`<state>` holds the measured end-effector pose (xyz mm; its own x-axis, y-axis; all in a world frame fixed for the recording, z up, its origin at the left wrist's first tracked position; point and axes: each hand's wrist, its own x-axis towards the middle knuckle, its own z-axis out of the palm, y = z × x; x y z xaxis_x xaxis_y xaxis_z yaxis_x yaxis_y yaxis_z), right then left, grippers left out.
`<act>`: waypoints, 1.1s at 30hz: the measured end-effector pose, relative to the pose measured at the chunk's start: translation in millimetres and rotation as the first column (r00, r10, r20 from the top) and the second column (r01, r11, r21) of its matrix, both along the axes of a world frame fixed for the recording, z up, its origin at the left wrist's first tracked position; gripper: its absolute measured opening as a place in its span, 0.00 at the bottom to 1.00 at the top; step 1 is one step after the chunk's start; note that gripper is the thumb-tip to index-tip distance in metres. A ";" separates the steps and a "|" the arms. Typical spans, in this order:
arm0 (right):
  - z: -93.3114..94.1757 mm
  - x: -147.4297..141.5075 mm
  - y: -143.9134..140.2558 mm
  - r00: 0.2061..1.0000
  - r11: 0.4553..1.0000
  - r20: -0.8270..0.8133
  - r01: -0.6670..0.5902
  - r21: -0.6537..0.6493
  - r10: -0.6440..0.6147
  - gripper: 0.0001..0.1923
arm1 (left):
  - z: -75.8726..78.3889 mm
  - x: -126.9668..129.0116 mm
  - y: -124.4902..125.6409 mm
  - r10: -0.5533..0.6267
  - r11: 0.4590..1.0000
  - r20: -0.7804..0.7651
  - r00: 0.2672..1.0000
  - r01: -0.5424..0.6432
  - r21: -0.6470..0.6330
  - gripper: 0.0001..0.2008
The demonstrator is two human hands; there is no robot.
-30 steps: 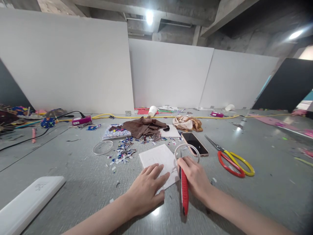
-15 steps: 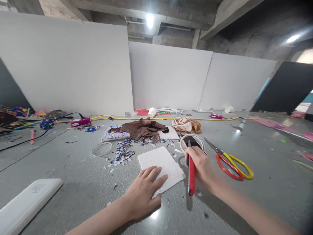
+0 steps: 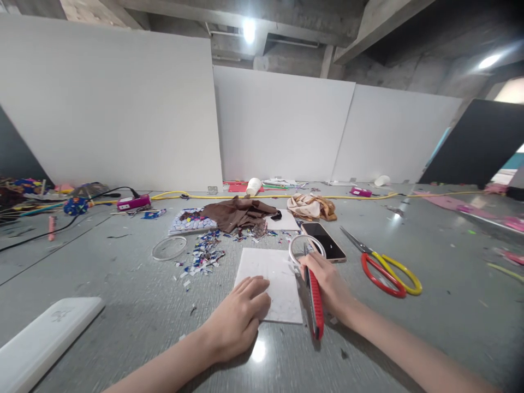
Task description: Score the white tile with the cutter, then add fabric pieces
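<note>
white sheet [image 3: 273,275]: matt paper | cutter [image 3: 315,303]: glossy red plastic | table [image 3: 123,284]: grey, grained, slightly glossy

Landmark: white sheet [image 3: 273,275] on the grey table [image 3: 123,284].

- Left of sheet: open surface as far as the white case [image 3: 45,341]; paper scraps [image 3: 204,254] and a clear ring [image 3: 169,248] lie beyond.
- Behind sheet: brown cloth [image 3: 239,213] blocks passage.
- Right of sheet: tape ring [image 3: 307,248], phone [image 3: 328,241] and scissors [image 3: 387,265] obstruct; bare table farther right.
</note>
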<state>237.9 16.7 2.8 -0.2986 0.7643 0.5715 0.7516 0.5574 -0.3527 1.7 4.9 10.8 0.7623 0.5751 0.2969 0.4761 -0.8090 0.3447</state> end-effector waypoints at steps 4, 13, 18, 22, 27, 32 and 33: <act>-3.6 -0.4 1.1 0.998 0.999 -0.051 -0.036 0.024 0.037 0.07 | -3.0 -1.5 2.8 -0.033 0.999 0.037 0.999 0.033 -0.003 0.17; -12.3 -4.3 1.4 0.987 0.983 -0.086 -0.124 0.133 0.136 0.07 | -8.7 -1.0 4.9 0.013 0.977 0.060 0.998 -0.026 0.211 0.13; -11.0 -9.2 -2.8 0.983 0.984 -0.113 -0.135 0.115 0.148 0.08 | -12.9 -3.3 6.3 0.368 0.887 0.149 0.918 -0.395 0.241 0.10; -13.6 -10.1 -3.4 0.981 0.987 -0.128 -0.138 0.081 0.148 0.06 | -7.7 -1.4 1.0 0.429 0.868 0.119 0.895 -0.445 0.221 0.12; -16.1 -10.1 -3.5 0.984 0.993 -0.140 -0.104 0.052 0.110 0.07 | -3.5 2.6 -1.0 0.305 0.948 -0.024 0.952 -0.301 0.102 0.25; -17.6 -10.7 -3.1 0.981 0.990 -0.154 -0.107 0.093 0.120 0.08 | -8.5 -0.7 3.4 0.251 0.967 0.023 0.968 -0.252 0.042 0.27; -17.6 -11.3 -3.4 0.979 0.988 -0.157 -0.114 0.106 0.130 0.08 | -8.6 -1.6 3.2 0.240 0.970 0.043 0.970 -0.241 0.034 0.26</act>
